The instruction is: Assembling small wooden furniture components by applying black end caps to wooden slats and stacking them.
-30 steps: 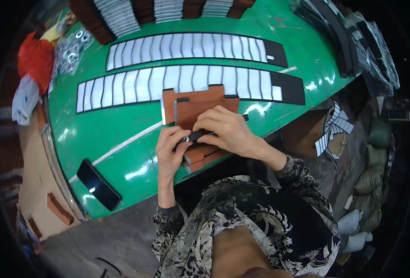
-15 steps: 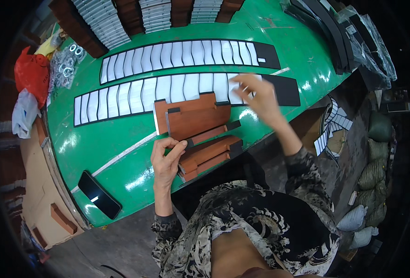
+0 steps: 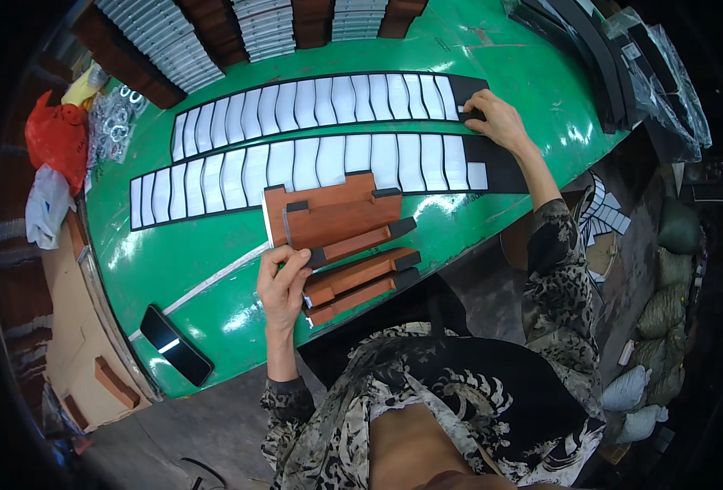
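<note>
Your left hand (image 3: 284, 282) pinches the brown wooden pieces (image 3: 341, 237) stacked at the green table's (image 3: 174, 269) near edge. Your right hand (image 3: 499, 118) presses fingers flat on the far black strip (image 3: 329, 102), nearly filled with white pieces; both strips' right ends remain bare.

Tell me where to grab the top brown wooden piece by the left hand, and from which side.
Grip the top wooden piece across its long edges near its left end, coming from the near left, where the left hand already rests. It lies flat on other pieces, so its edges are exposed there. The black-capped right ends are narrower, and the white strips crowd the far side.
</note>
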Tool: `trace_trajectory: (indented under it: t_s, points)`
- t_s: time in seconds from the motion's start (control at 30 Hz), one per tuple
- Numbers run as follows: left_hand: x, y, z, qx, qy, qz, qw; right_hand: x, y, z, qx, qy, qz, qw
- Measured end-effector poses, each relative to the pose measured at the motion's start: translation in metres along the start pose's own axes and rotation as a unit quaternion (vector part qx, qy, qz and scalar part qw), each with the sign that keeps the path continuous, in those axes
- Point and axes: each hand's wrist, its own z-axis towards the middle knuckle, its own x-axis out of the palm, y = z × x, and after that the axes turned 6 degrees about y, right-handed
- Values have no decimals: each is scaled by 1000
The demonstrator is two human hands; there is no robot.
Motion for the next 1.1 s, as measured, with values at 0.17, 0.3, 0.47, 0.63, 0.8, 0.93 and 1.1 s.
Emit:
trace_trajectory:
  t_s: [0.17,0.3,0.47,0.63,0.8,0.93,1.1]
  points:
    - [-3,2,1,-24,-4,22,999,11,-11,12,30,22,10,999]
    - [6,-10,16,-82,-54,25,995,15,-32,4,69,-27,23,997]
    - [6,-9,7,-81,-108,27,991,21,-29,5,105,-69,137,982]
    - [-7,-15,-6,-134,-82,-48,986,25,-26,-1,155,-81,167,970]
    - [-20,-19,-14,-72,27,-80,994,23,-6,-8,142,-129,237,953]
    - [-21,-21,-11,-90,34,-83,992,13,49,-34,45,-45,475,877]
    - [-12,-17,-14,-78,-5,-94,993,16,167,-90,-15,100,507,856]
